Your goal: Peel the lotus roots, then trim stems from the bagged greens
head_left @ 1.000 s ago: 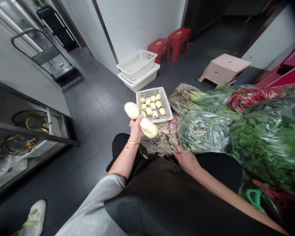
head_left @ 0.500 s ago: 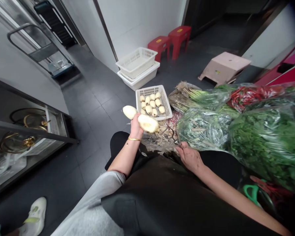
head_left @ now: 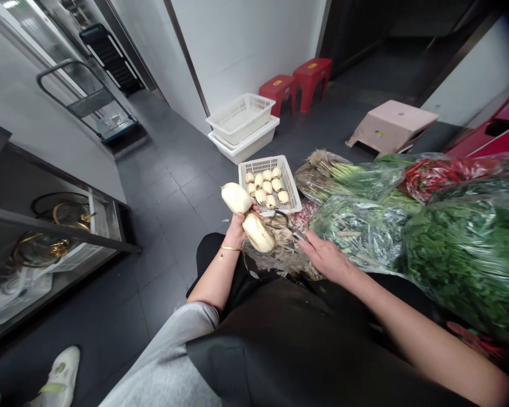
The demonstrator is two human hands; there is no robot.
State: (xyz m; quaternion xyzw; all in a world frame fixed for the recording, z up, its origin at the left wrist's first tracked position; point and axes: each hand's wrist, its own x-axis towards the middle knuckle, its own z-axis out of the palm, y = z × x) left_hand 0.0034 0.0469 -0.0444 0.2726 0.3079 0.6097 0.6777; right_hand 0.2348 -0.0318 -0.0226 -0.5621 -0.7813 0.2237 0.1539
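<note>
My left hand (head_left: 237, 226) is closed round the narrow joint of a pale, peeled-looking lotus root (head_left: 258, 233), with one plump segment on each side of the grip. In my right hand (head_left: 322, 254) is a peeler (head_left: 285, 221), its handle gripped by the fingers and its curved dark frame reaching toward the nearer segment. Whether the blade touches the root I cannot tell. Just beyond, a white basket (head_left: 294, 198) holds several short pale lotus root pieces (head_left: 267, 186). Brownish peelings (head_left: 280, 249) lie in a heap below my hands.
Bagged leafy greens (head_left: 462, 243), scallions (head_left: 343, 169) and red chillies (head_left: 436, 175) crowd the right side. White baskets (head_left: 241, 118), red stools (head_left: 311, 79) and a pink stool (head_left: 394, 124) stand farther off. A metal shelf (head_left: 127, 243) and a trolley (head_left: 114, 130) are at left.
My right hand has brought the peeler leftward, close to the lotus root. My left hand has tilted the root so that its near segment points more toward me. The view has shifted slightly.
</note>
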